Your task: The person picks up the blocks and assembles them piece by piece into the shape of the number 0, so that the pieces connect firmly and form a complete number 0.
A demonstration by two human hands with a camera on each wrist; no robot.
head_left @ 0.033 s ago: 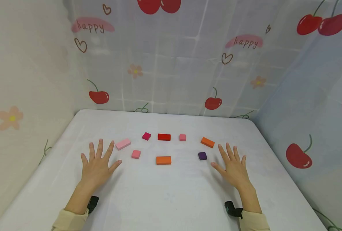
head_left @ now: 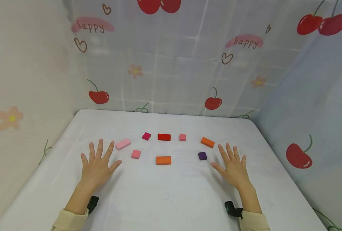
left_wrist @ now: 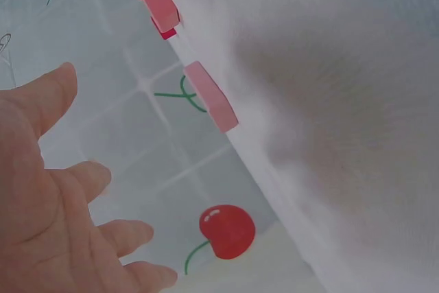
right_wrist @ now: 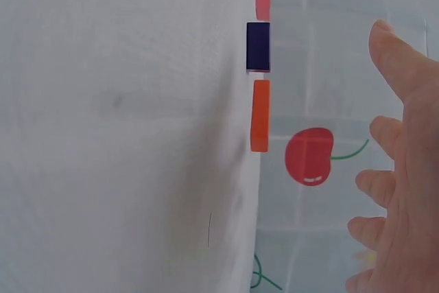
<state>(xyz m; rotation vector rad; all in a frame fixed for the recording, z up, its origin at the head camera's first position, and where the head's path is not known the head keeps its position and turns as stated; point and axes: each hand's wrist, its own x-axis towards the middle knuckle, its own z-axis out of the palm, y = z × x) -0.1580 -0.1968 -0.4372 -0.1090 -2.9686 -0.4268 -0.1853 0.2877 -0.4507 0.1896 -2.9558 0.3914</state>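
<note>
My left hand (head_left: 97, 170) is held over the left of the white table, fingers spread and palm down, holding nothing. Nearest to it is a long light-pink block (head_left: 123, 144), with a small pink block (head_left: 135, 154) a little to the right. On the other side, my right hand (head_left: 234, 170) is likewise spread and holds nothing. Close to its fingertips lie a dark purple block (head_left: 202, 156) and a tilted orange block (head_left: 207, 142). Between the hands lie another orange block (head_left: 163, 160), a red block (head_left: 164, 137), a crimson block (head_left: 146, 136) and a second small pink block (head_left: 182, 137).
A white cloth covers the table (head_left: 165, 199). Behind it hangs a curtain (head_left: 171, 64) printed with cherries, hearts and flowers, and similar cloth closes off both sides. Each wrist wears a small black device; the right one (head_left: 232, 209) shows beside the sleeve.
</note>
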